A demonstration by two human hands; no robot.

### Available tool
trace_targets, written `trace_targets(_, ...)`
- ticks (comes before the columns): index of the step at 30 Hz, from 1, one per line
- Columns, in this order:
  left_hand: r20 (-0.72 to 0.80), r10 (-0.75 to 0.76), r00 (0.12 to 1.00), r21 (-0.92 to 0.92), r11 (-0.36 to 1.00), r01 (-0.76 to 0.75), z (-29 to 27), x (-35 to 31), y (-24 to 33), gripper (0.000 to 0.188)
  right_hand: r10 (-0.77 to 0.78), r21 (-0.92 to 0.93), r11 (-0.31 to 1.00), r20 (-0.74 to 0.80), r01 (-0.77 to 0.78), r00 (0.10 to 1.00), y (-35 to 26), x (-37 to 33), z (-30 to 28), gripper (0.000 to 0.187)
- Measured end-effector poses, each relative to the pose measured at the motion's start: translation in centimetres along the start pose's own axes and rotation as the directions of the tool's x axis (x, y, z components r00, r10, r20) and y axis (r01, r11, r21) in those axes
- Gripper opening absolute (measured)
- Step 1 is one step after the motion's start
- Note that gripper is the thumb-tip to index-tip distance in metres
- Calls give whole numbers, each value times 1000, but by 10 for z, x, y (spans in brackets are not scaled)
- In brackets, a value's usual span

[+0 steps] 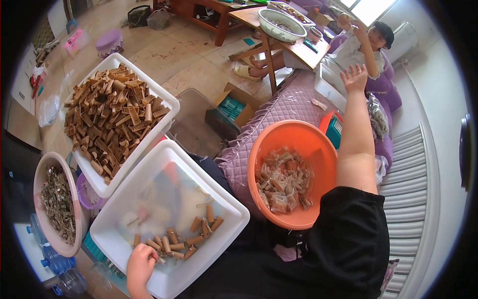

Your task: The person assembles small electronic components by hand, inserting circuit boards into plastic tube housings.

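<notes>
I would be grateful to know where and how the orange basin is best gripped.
I'd probably take the basin from above, gripping its rim at left and right: the mouth is round and open, and the wrapped pieces lie below the lip. A black sleeve hides its near-right edge.

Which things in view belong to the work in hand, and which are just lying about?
Apparently in use:
left hand, in the near white tub
brown cylinders there
far white tub, heaped with brown pieces
orange basin of clear-wrapped pieces
pink basin of silvery pieces

Probably just lying about:
purple stool
blue water bottles
</notes>
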State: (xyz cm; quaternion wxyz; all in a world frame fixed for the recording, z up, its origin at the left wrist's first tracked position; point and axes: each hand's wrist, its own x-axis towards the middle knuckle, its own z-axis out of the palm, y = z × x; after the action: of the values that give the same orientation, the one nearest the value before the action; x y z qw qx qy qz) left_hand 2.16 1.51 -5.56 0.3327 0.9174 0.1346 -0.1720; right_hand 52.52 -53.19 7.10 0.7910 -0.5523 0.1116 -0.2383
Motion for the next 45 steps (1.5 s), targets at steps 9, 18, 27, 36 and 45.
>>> trace_targets(9,-5,38,999,-33,999,-38,-5,23,10,8,30,44,998,124,-36,992,8,31,-24,55)
trace_targets(18,-63,82,995,-9,997,-82,-5,42,18,8,-159,-126,982,-161,140,974,10,59,-50,89)
trace_targets(27,-107,132,985,33,991,-129,-7,39,16,8,-197,-106,979,-242,176,950,-28,54,-83,39)
trace_targets(36,-178,155,972,0,987,-158,-16,29,41,7,-23,51,999,225,12,974,-9,5,-78,21)
trace_targets(45,-397,419,816,109,905,-412,-20,20,80,10,285,-89,926,804,-368,522,32,-239,38,19)
